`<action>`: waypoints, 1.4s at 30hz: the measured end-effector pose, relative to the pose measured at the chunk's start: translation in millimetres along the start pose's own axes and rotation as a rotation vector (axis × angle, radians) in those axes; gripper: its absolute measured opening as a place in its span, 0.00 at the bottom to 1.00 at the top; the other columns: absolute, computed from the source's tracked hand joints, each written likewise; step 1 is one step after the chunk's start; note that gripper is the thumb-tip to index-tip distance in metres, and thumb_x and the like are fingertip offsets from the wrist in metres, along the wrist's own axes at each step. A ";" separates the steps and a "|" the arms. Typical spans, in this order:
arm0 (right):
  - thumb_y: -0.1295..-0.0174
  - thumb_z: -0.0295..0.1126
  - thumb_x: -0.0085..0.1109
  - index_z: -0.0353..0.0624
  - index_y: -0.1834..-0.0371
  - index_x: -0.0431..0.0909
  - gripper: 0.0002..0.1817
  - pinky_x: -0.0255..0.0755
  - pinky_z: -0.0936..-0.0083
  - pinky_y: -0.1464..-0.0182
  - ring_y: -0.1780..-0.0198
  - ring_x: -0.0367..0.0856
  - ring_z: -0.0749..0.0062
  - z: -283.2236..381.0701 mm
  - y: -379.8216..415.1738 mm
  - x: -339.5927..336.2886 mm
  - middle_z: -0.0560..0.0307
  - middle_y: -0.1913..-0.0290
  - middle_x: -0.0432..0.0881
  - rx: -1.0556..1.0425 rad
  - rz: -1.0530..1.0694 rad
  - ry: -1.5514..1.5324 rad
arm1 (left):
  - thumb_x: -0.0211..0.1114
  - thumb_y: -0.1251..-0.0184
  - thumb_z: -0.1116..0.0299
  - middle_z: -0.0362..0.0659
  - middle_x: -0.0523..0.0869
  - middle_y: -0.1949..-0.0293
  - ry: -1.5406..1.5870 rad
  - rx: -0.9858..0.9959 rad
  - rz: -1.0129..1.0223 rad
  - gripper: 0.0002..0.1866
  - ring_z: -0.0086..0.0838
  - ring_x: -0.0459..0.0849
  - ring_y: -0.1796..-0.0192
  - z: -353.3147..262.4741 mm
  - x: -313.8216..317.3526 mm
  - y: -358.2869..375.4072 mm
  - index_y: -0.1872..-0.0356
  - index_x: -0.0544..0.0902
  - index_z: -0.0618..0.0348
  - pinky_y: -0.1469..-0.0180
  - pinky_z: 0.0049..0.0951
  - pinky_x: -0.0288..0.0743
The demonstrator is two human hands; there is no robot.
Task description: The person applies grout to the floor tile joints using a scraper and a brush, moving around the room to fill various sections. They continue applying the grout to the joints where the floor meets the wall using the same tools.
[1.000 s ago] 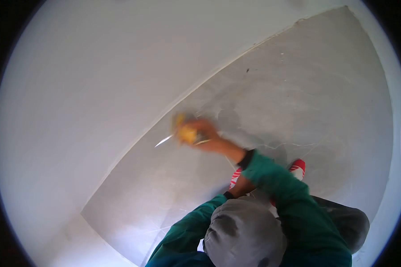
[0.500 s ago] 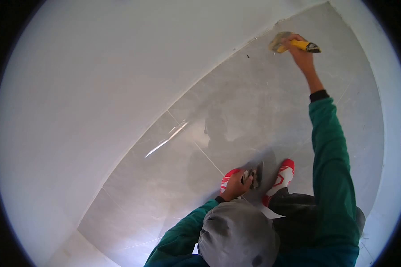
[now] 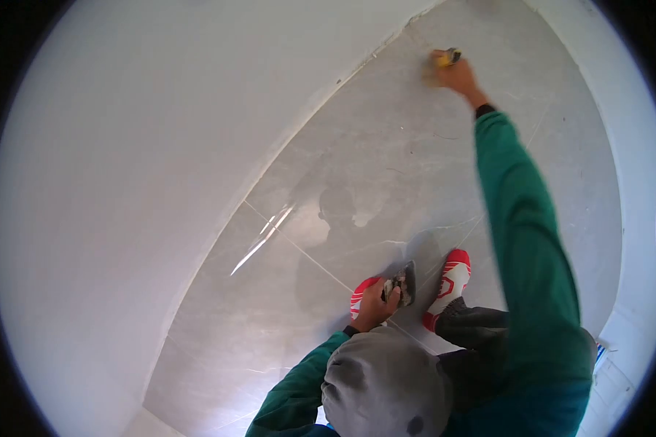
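Note:
My right hand [image 3: 458, 76] reaches far forward, wrapped round the yellow handle of a brush [image 3: 449, 57]. The brush has a black handle end, and its tan head is smeared by motion close over the grey floor tiles [image 3: 357, 160]. Lower down, near my feet, my left hand [image 3: 376, 304] is closed round a dark, flat tool [image 3: 408, 280] with pale and dark bits on it. That tool lies between the two red-and-white socks, one [image 3: 455, 277] on the right and the other [image 3: 360, 293] partly behind my left hand.
A white wall [image 3: 138, 160] runs along the left, meeting the floor in a rough pale edge. Another white wall [image 3: 603, 131] curves along the right. Small dark specks lie on the tiles. A grey cap [image 3: 386, 382] covers the bottom middle of the view.
My right hand with the brush has moved left and turned, its handle now pointing more toward me. The view has shifted slightly; the left hand keeps its tool near the feet.

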State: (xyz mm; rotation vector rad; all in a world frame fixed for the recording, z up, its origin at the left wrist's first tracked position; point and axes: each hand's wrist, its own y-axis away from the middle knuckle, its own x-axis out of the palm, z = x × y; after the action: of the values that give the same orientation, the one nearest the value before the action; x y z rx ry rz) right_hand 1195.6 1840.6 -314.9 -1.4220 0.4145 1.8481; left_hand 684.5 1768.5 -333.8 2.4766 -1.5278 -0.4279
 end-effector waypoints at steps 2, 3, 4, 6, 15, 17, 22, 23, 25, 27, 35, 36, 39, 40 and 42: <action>0.48 0.45 0.55 0.54 0.53 0.77 0.19 0.76 0.70 0.63 0.65 0.82 0.59 -48.0 -21.2 -42.2 0.52 0.59 0.81 0.219 0.153 -0.038 | 0.60 0.43 0.64 0.55 0.79 0.74 0.001 -0.007 0.001 0.12 0.50 0.78 0.70 -3.7 -3.1 -1.0 0.67 0.75 0.65 0.69 0.40 0.71; 0.47 0.37 0.58 0.48 0.52 0.76 0.18 0.76 0.77 0.66 0.67 0.81 0.69 -37.8 -11.9 -51.1 0.58 0.60 0.81 0.082 0.076 -0.736 | 0.60 0.43 0.64 0.55 0.79 0.74 0.008 -0.018 0.000 0.12 0.50 0.78 0.70 -5.5 -0.9 0.3 0.67 0.75 0.64 0.69 0.40 0.70; 0.47 0.37 0.58 0.48 0.52 0.76 0.18 0.76 0.77 0.66 0.67 0.81 0.69 -15.0 0.2 -62.5 0.58 0.60 0.81 0.079 0.092 -0.741 | 0.60 0.43 0.64 0.55 0.79 0.74 0.011 -0.030 -0.010 0.12 0.50 0.78 0.70 -5.7 0.5 -0.5 0.67 0.75 0.64 0.69 0.40 0.70; 0.46 0.29 0.59 0.43 0.51 0.75 0.17 0.74 0.84 0.71 0.70 0.78 0.78 63.2 36.4 -72.6 0.64 0.64 0.79 -0.025 -0.046 -0.793 | 0.60 0.43 0.65 0.55 0.79 0.74 -0.022 -0.003 0.006 0.11 0.49 0.79 0.69 -4.4 -1.7 0.1 0.66 0.76 0.63 0.69 0.40 0.71; 0.48 0.38 0.55 0.57 0.46 0.72 0.22 0.60 0.62 0.40 0.44 0.69 0.59 269.2 223.2 58.7 0.58 0.48 0.73 -0.361 0.617 -0.850 | 0.60 0.43 0.65 0.54 0.78 0.75 -0.069 0.023 -0.008 0.10 0.50 0.78 0.71 -11.9 -2.5 -3.0 0.68 0.75 0.63 0.70 0.41 0.70; 0.47 0.38 0.56 0.53 0.50 0.73 0.19 0.61 0.62 0.41 0.45 0.70 0.61 193.1 185.9 64.8 0.57 0.49 0.74 -0.391 0.395 -0.644 | 0.60 0.43 0.65 0.54 0.78 0.75 -0.094 0.007 0.004 0.11 0.50 0.78 0.71 -4.1 -2.2 -3.2 0.68 0.75 0.63 0.71 0.41 0.70; 0.43 0.44 0.56 0.56 0.46 0.73 0.20 0.77 0.73 0.64 0.65 0.82 0.68 -21.6 55.6 -60.9 0.59 0.64 0.82 -0.025 0.239 0.491 | 0.60 0.44 0.64 0.54 0.78 0.76 -0.084 0.005 0.026 0.12 0.50 0.78 0.72 -1.8 0.3 -1.8 0.69 0.75 0.63 0.71 0.41 0.70; 0.43 0.44 0.56 0.56 0.46 0.73 0.20 0.77 0.73 0.64 0.65 0.82 0.68 -28.6 50.0 -74.3 0.59 0.64 0.82 -0.026 0.234 0.497 | 0.60 0.44 0.63 0.54 0.78 0.76 -0.085 0.069 -0.026 0.12 0.50 0.78 0.72 -4.2 0.8 -3.1 0.69 0.75 0.63 0.71 0.41 0.69; 0.45 0.44 0.59 0.55 0.43 0.71 0.25 0.77 0.74 0.61 0.63 0.81 0.68 -20.0 49.1 -85.0 0.58 0.59 0.81 0.004 0.157 -0.238 | 0.60 0.44 0.63 0.54 0.78 0.77 -0.074 0.107 -0.087 0.12 0.50 0.77 0.72 -6.8 2.7 -0.3 0.70 0.75 0.63 0.71 0.42 0.69; 0.47 0.43 0.61 0.51 0.43 0.71 0.26 0.75 0.76 0.56 0.59 0.79 0.70 50.2 86.5 -63.6 0.59 0.54 0.79 -0.120 0.214 -0.628 | 0.60 0.44 0.63 0.54 0.78 0.77 -0.130 0.012 0.004 0.12 0.50 0.77 0.73 -6.2 0.2 -2.1 0.70 0.75 0.62 0.71 0.42 0.69; 0.47 0.34 0.62 0.44 0.42 0.69 0.27 0.60 0.68 0.38 0.41 0.69 0.66 175.5 235.1 10.4 0.56 0.43 0.72 -0.390 0.620 -0.708 | 0.60 0.44 0.63 0.54 0.77 0.78 -0.077 0.080 -0.034 0.11 0.50 0.78 0.73 -0.5 0.0 -0.7 0.71 0.75 0.62 0.72 0.42 0.70; 0.48 0.39 0.59 0.48 0.50 0.75 0.21 0.61 0.66 0.40 0.48 0.75 0.67 133.0 199.2 15.2 0.57 0.51 0.79 -0.283 0.565 -0.707 | 0.61 0.44 0.63 0.53 0.77 0.78 -0.100 0.028 0.017 0.11 0.50 0.78 0.73 1.5 -0.2 -1.0 0.70 0.75 0.62 0.72 0.42 0.70; 0.47 0.40 0.62 0.47 0.47 0.73 0.23 0.74 0.73 0.55 0.53 0.78 0.68 -11.2 95.1 -44.1 0.59 0.49 0.78 -0.025 0.322 0.293 | 0.61 0.45 0.64 0.53 0.78 0.77 -0.096 0.026 0.032 0.11 0.50 0.78 0.73 2.6 1.8 -2.0 0.69 0.76 0.62 0.73 0.41 0.70; 0.51 0.42 0.65 0.44 0.47 0.74 0.27 0.73 0.71 0.52 0.55 0.78 0.54 -57.0 76.7 -59.3 0.48 0.58 0.81 -0.010 0.236 0.511 | 0.61 0.45 0.64 0.53 0.78 0.77 -0.105 0.021 0.028 0.11 0.50 0.78 0.73 2.7 0.6 -2.8 0.69 0.76 0.62 0.73 0.41 0.70; 0.47 0.40 0.63 0.45 0.46 0.72 0.25 0.73 0.73 0.53 0.54 0.79 0.61 3.4 80.6 -102.1 0.50 0.54 0.80 -0.104 0.189 0.155 | 0.61 0.45 0.64 0.52 0.78 0.76 -0.088 0.092 -0.011 0.11 0.49 0.78 0.73 4.9 3.4 -2.2 0.68 0.76 0.62 0.73 0.40 0.71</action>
State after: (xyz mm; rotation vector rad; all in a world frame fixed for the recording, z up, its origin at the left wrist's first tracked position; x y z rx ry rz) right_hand 1144.8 1752.1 -234.1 -1.6527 0.5528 1.9386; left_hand 686.1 1766.3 -339.6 2.5685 -1.6030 -0.4849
